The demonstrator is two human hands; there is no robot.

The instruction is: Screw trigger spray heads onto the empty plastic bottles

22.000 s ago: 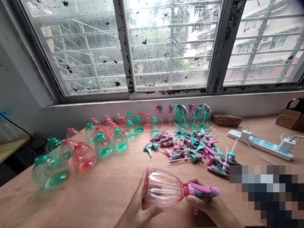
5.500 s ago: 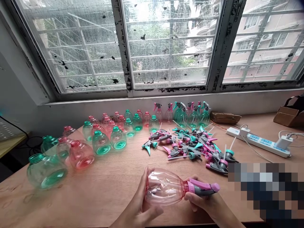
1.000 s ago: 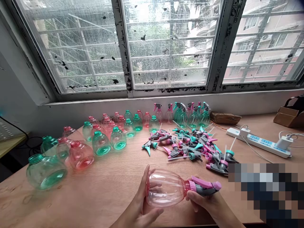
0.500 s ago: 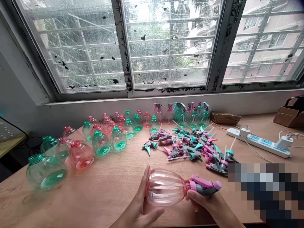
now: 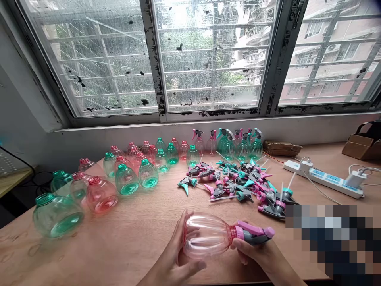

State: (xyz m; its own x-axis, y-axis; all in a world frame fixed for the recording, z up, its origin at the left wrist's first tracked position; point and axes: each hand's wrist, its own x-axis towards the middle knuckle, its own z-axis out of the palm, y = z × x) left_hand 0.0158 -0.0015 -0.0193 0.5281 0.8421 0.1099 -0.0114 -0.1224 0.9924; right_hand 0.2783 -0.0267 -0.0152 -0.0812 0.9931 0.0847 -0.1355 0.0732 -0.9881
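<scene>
A clear pink spray bottle [image 5: 206, 235] lies on its side in the air above the table's front part, its base to the left. My left hand [image 5: 175, 254] cups the base, thumb below and fingers behind it. At the neck, my right hand [image 5: 253, 252] grips the pink collar of the trigger sprayer head [image 5: 256, 232], which is pink and grey and sits on the bottle's mouth. Some of the right fingers are hidden beneath the neck. Beyond the hands lies a pile of loose sprayer heads [image 5: 235, 178], pink, teal and grey, with white tubes.
Several green bottles [image 5: 126, 178] and pink bottles [image 5: 101, 194] without heads stand at the left and back. Bottles with sprayer heads [image 5: 229, 145] line the wall below the window. To the right are a white power strip [image 5: 324, 178], a brown package [image 5: 282, 147] and a cardboard box [image 5: 361, 145].
The spray bottle and my right hand have shifted very slightly left. Both hands keep their hold, and the things on the table stay put.
</scene>
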